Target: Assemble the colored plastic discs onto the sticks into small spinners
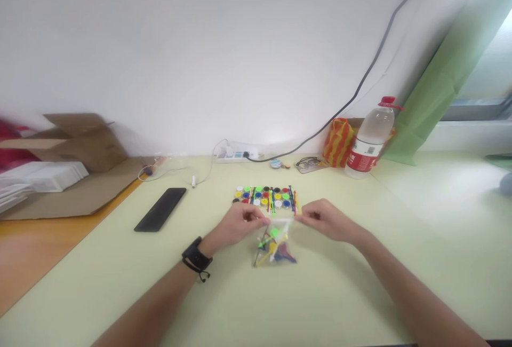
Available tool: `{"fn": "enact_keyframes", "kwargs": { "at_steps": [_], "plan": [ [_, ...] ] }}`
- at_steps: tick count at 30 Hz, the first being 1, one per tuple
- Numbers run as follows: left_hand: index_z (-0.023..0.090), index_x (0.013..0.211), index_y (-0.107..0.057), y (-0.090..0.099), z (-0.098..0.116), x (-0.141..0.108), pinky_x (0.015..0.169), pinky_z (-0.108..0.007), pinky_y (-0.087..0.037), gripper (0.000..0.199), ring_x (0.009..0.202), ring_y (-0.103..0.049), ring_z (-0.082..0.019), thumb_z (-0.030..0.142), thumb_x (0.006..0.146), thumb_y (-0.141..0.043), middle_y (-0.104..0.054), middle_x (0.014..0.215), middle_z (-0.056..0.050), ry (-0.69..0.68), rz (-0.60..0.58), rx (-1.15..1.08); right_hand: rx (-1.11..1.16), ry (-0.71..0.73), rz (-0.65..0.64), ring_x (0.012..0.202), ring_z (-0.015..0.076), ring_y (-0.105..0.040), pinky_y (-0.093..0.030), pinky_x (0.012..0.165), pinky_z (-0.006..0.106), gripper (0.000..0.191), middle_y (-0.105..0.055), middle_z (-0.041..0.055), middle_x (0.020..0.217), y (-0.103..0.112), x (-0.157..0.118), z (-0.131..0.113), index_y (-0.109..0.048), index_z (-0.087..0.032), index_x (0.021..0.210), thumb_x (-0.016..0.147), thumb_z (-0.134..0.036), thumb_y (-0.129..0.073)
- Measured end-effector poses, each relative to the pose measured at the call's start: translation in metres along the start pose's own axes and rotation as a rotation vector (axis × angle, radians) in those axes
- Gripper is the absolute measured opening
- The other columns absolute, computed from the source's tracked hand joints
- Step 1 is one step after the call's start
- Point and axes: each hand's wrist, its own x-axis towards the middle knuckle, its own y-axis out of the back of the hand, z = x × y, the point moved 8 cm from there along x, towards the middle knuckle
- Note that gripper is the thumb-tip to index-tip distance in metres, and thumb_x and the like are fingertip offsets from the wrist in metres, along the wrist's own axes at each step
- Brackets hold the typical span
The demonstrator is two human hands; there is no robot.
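A clear plastic bag hangs between my two hands, low over the table. Colourful small plastic pieces in green, yellow, red, blue and white show through it. My left hand pinches the bag's top left corner between thumb and finger; a black watch is on that wrist. At the top right corner, my right hand pinches the same bag's edge. Just beyond the hands lie rows of coloured round discs, with thin coloured arrow-like sticks laid between them.
A black flat slab lies to the left. Farther back are a power strip with a dark cable, a large water bottle and a striped bag. At far left stands an open cardboard box near white stacked boxes.
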Motion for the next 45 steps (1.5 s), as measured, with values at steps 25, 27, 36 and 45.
{"fn": "enact_keyframes", "kwargs": {
  "at_steps": [25,27,36,45],
  "plan": [
    [0.015,0.087,-0.078,-0.011,0.012,-0.004,0.073,-0.028,-0.052,0.027,0.074,-0.064,-0.016,0.041,0.089,-0.072,-0.075,0.081,-0.006,-0.017,-0.045,-0.062,0.385,-0.111,0.001,0.060,0.0128,-0.049,-0.040,0.058,0.027,0.042,-0.063,0.0015,0.066,-0.022,0.003,0.006,-0.070,-0.015,0.071,0.080,-0.056,-0.078],
    [0.017,0.095,-0.077,-0.015,0.016,-0.005,0.079,-0.029,-0.053,0.026,0.082,-0.067,-0.018,0.042,0.090,-0.071,-0.076,0.091,-0.007,-0.039,-0.043,-0.061,0.396,-0.107,-0.002,0.060,0.0125,-0.047,-0.040,0.057,0.027,0.044,-0.062,0.0010,0.065,-0.023,0.003,0.003,-0.067,-0.016,0.069,0.080,-0.057,-0.076],
    [0.015,0.085,-0.078,-0.030,0.017,-0.010,0.073,-0.027,-0.051,0.026,0.077,-0.065,-0.017,0.040,0.089,-0.073,-0.076,0.084,-0.008,-0.041,-0.055,-0.109,0.442,-0.094,-0.072,0.062,0.0132,-0.050,-0.042,0.058,0.027,0.043,-0.059,0.0010,0.069,-0.033,0.002,-0.012,-0.069,-0.016,0.082,0.089,-0.058,-0.067],
    [0.013,0.076,-0.077,-0.021,0.002,-0.005,0.060,-0.024,-0.048,0.032,0.065,-0.064,-0.015,0.045,0.081,-0.080,-0.076,0.074,-0.007,0.042,-0.034,-0.146,0.399,-0.145,-0.173,0.051,0.0093,-0.044,-0.033,0.048,0.023,0.041,-0.056,-0.0031,0.059,-0.027,-0.003,-0.004,-0.069,-0.016,0.080,0.086,-0.057,-0.071]
  ]
}}
